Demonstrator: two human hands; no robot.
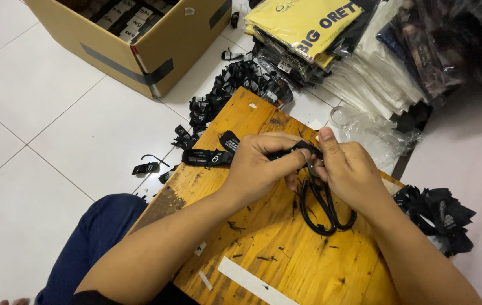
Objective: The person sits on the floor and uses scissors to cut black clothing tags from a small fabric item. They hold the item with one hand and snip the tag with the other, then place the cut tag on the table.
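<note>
Both forearms come up from 6 o'clock over the wooden worktop (286,265). At the centre, the left hand (261,164) is closed on a black label strip (210,156), which runs out to 9 o'clock. The right hand (349,169) pinches the strip's other end and holds black scissors (325,206), loops hanging down. A cardboard box (156,51) stands at 11 o'clock.

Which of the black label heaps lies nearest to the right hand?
The small heap on the floor beside the right hand; the bigger heap lies beyond the board's far end.
</note>
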